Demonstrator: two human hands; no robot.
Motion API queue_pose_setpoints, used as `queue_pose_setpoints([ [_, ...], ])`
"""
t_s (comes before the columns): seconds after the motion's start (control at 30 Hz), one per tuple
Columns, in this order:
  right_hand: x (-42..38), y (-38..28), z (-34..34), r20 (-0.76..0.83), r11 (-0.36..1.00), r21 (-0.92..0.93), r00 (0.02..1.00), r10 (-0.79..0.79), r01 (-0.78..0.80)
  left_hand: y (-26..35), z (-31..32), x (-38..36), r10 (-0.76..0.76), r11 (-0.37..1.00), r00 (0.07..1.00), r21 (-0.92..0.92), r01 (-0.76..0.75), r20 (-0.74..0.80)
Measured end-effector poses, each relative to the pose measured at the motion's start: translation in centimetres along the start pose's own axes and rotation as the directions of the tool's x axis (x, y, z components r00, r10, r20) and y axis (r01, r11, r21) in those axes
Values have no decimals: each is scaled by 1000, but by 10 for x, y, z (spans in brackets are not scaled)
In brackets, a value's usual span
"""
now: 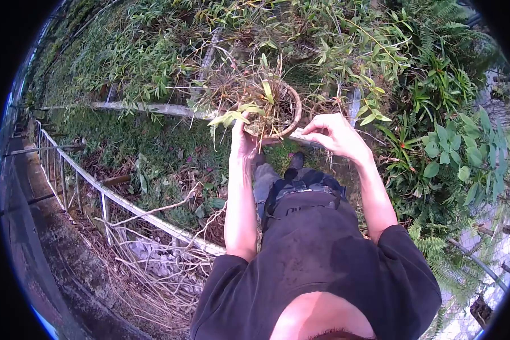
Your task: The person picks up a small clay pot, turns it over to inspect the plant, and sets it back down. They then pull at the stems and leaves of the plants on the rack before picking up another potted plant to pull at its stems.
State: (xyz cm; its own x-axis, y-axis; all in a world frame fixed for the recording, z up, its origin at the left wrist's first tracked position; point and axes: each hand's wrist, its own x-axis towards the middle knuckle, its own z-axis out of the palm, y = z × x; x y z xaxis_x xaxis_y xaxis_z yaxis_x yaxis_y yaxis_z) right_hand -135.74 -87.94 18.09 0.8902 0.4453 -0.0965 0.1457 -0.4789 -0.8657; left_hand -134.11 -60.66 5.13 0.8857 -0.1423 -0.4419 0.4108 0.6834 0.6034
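Note:
A round brown plant pot (297,110) is tilted so that its rim faces me. Dry roots, thin stems and a few yellow-green leaves (246,110) spill out of it. My left hand (243,140) is closed around the pot's left edge, with part of the fingers hidden behind it. Just right of the rim, my right hand (337,137) has its thumb and forefinger brought together in a pinch. Whatever lies between those fingertips, if anything, is too small to make out.
Beyond the pot runs a rail (158,109) with leafy potted plants massed along it. Broad-leaved plants (450,148) and ferns grow at the right. A metal railing (124,198) slants along the left, with dry branches (153,266) piled beside it.

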Motion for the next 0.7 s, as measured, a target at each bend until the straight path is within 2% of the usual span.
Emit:
queue_pose_setpoints([
  [0.03, 2, 5, 4, -52, 942, -237, 966, -255, 236, -5, -15, 7, 15, 1000, 1000, -1, -15, 6],
  [0.07, 4, 0, 4, -83, 967, -191, 979, -187, 169, -11, -31, 15, 31, 1000, 999, -2, -31, 14],
  [0.13, 14, -20, 8, -127, 995, -92, 991, -42, 31, -8, -24, 14, 53, 999, 998, -3, -53, 19],
  [0.2, 26, -28, 16, -182, 987, -157, 981, -64, 36, -2, -2, 6, 66, 998, 998, 5, -66, 10],
  [0.27, 38, -20, 27, -167, 959, -282, 982, -87, 37, 5, 16, -11, 35, 999, 999, 3, -35, -2],
  [0.33, 44, -16, 26, -88, 968, -245, 992, -87, 63, 1, 6, -9, 104, 991, 994, 93, -100, -42],
  [0.4, 50, -14, 24, 17, 979, -200, 999, -31, 34, -4, 0, -12, 79, 995, 995, 71, -75, -58],
  [0.43, 51, -12, 27, 3, 988, -155, 1000, 27, -26, -5, 1, -13, 73, 996, 995, 55, -69, -74],
  [0.47, 52, -10, 27, -7, 979, -200, 999, -31, 29, -11, -1, -11, 101, 995, 989, 21, -100, -108],
  [0.53, 53, -6, 27, -17, 948, -288, 989, -147, 136, -2, 4, -15, 58, 995, 996, 88, -53, -65],
  [0.57, 52, -8, 28, -34, 970, -219, 993, -114, 104, -6, -29, 0, -105, 994, 992, 9, 105, 65],
  [0.67, 52, -3, 32, -95, 986, -105, 985, -142, 132, -16, -24, -6, 73, 997, 990, -10, -75, -118],
  [0.7, 51, -2, 33, -113, 991, -61, 985, -129, 122, 3, 7, -19, 81, 996, 988, 41, -76, -134],
])
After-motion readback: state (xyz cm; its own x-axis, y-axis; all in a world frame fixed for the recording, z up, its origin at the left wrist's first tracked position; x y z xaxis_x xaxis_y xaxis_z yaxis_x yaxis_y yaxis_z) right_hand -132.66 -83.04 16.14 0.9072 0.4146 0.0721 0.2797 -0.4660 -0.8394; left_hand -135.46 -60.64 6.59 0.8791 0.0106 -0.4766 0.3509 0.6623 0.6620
